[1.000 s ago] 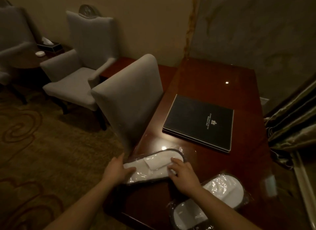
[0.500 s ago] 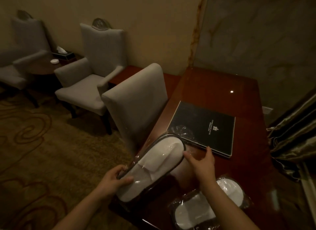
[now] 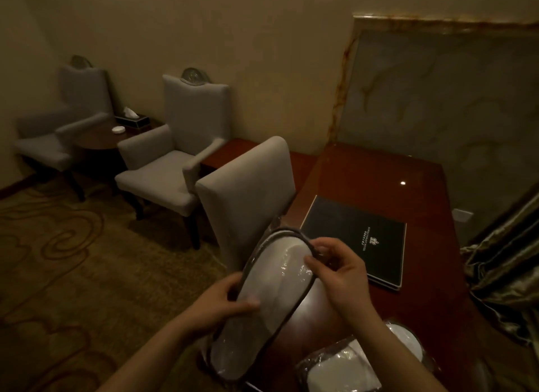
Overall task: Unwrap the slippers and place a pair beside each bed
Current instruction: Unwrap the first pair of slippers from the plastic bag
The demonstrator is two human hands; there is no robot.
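Having left the glossy red desk [image 3: 379, 175], the plastic-wrapped white slippers [image 3: 271, 292] sit gripped in left fingers [image 3: 245, 303], right fingers [image 3: 314, 264] pinching the wrap [image 3: 291, 264] to start unwrapping.

Red-brown desk [image 3: 379, 172] in a dim room.
A black folder [image 3: 350, 237] lies on it, a grey chair [image 3: 248, 193] beside; near armchair [image 3: 172, 161] and far armchair [image 3: 58, 135] flank a round table [image 3: 96, 139] bearing a tissue box [image 3: 132, 119].

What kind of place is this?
Probably a hotel guest room: plastic-wrapped slippers, a black crested folder on the glossy desk, and matching armchairs beside a side table with a tissue box.
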